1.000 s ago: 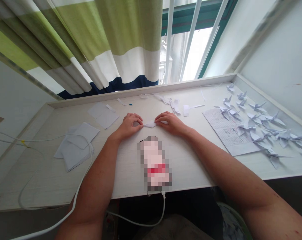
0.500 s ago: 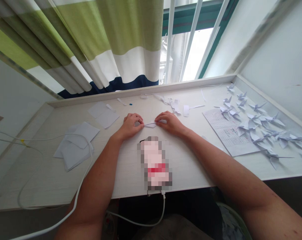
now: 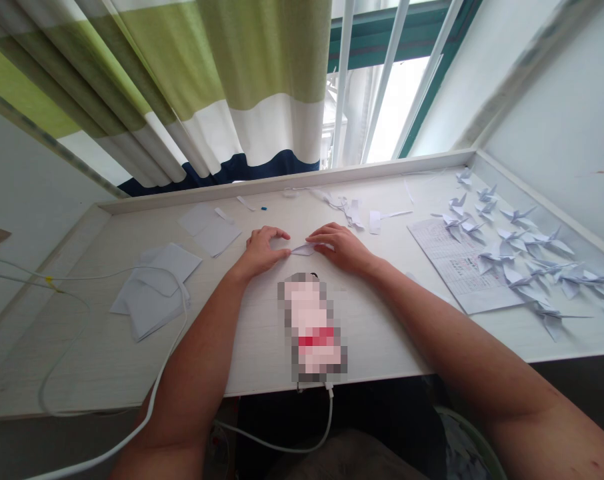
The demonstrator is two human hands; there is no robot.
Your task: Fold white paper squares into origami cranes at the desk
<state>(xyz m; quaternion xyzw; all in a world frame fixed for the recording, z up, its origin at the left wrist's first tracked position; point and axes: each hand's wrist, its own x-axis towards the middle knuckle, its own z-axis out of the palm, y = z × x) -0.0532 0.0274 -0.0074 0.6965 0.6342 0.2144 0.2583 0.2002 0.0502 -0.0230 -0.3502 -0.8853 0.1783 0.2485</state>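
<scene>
A small folded white paper, narrow and pointed, lies between my hands on the desk. My right hand pinches its right end, with the fingers partly covering it. At the paper's left tip is my left hand, its thumb at or just touching the point and its index finger lifted apart from the thumb. Below the paper lies a phone-shaped thing, blurred out, with a white cable plugged into its lower end.
Several folded paper cranes crowd the right side, some on a written sheet. Loose white sheets lie on the left, more squares behind them. Paper scraps are scattered at the back. A white cable crosses my left forearm.
My left index finger has lifted away from the thumb, opening a gap at the paper's left tip. My right hand stays on the paper, its fingers slightly shifted.
</scene>
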